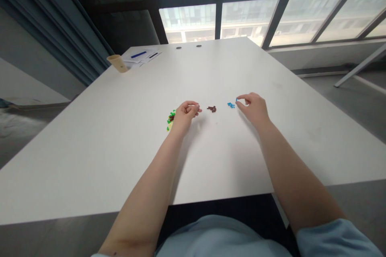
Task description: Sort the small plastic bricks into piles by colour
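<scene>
My right hand (252, 106) pinches a small blue piece (237, 99) between thumb and forefinger. Just left of it, a little pile of blue pieces (230, 105) lies on the white table. My left hand (186, 115) has its thumb pressed to its curled fingers; whatever may be between them is too small to make out. Beside the left hand's fingertips is a small heap of dark brown pieces (212, 109). Green, brown and yellow pieces (170, 118) lie at the left hand's outer side, partly hidden behind it.
The white table (211, 160) reaches toward the windows. A tilted beige cup (118, 64) is at its far left edge, near papers (141, 56) with a blue pen (138, 54) on them. Two dark round discs (198, 45) are at the far edge. A blue curtain (69, 28) hangs at left.
</scene>
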The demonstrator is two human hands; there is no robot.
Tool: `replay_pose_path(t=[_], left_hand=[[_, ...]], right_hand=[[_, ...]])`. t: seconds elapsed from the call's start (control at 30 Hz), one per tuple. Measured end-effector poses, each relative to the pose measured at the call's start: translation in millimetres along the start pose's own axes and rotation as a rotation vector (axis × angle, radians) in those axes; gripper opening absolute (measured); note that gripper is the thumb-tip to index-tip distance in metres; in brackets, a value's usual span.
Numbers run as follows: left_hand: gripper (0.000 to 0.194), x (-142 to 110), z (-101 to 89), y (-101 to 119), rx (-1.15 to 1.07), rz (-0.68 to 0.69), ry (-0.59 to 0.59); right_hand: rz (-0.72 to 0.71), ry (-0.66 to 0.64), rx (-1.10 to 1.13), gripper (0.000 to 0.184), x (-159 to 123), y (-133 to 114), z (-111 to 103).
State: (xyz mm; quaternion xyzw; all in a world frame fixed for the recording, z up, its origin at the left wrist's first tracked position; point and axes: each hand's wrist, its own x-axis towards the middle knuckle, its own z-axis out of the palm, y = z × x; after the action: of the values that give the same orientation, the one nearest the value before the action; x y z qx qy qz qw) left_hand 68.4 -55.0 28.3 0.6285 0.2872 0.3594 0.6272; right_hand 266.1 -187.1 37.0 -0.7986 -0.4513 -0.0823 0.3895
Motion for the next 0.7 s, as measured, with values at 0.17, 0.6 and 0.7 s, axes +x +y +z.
replay_pose_path(t=[0.17, 0.6, 0.7], left_hand=[[0.027, 3.6, -6.1, 2.0, 0.053, -0.019, 0.088], [0.019, 5.2, -40.0, 9.6, 0.749, 0.039, 0.386], [0.023, 4.3, -49.1, 14.9, 0.924, 0.0, 0.408]], right_hand=[[0.193, -0.186, -0.246, 0.021, 0.0, 26.8, 16.5], [0.235, -0.296, -0.312, 0.029, 4.3, 41.4, 33.6], [0.214, -0.236, -0.292, 0.03, 2.7, 34.4, 30.1]])
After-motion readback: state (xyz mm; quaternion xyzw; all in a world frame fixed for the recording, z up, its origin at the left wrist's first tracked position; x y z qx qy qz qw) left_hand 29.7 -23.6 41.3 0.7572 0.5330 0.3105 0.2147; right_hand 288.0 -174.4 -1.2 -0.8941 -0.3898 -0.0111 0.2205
